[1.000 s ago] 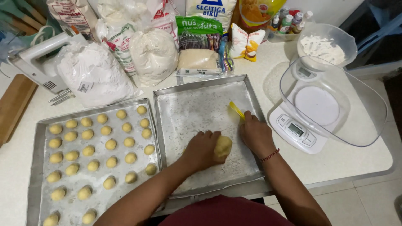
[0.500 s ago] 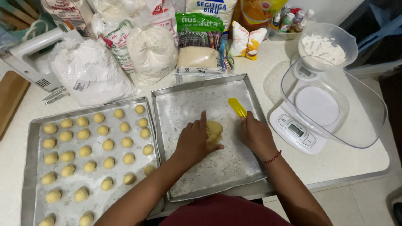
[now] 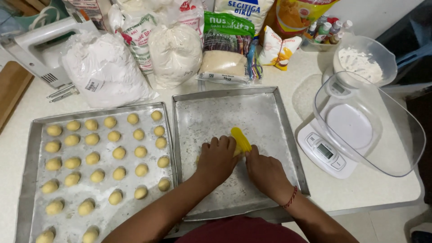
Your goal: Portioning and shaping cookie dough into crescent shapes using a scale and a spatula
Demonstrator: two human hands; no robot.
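My left hand [image 3: 218, 158] lies palm down over a lump of yellow dough on the floured metal tray [image 3: 270, 96] in front of me; the dough is almost wholly hidden under it. Beside it, my right hand [image 3: 266, 172], with a red thread bracelet at the wrist, holds a yellow plastic scraper [image 3: 240, 140] whose blade stands against the left hand's fingertips. Left of this tray, a second metal tray [image 3: 30, 144] carries several small round dough balls [image 3: 119, 153] set in rows.
A white kitchen scale [image 3: 325, 154] with a clear bowl [image 3: 382, 135] stands at the right, and a bowl of flour [image 3: 363, 63] behind it. Bags of flour [image 3: 103, 72] and sugar [image 3: 224, 60] line the back. A hand mixer [image 3: 38, 40] and wooden board [image 3: 11, 90] sit far left.
My left hand rolled forward over the dough lump and came back, and now covers it. My right hand and the yellow scraper moved left, close against the left hand's fingers.
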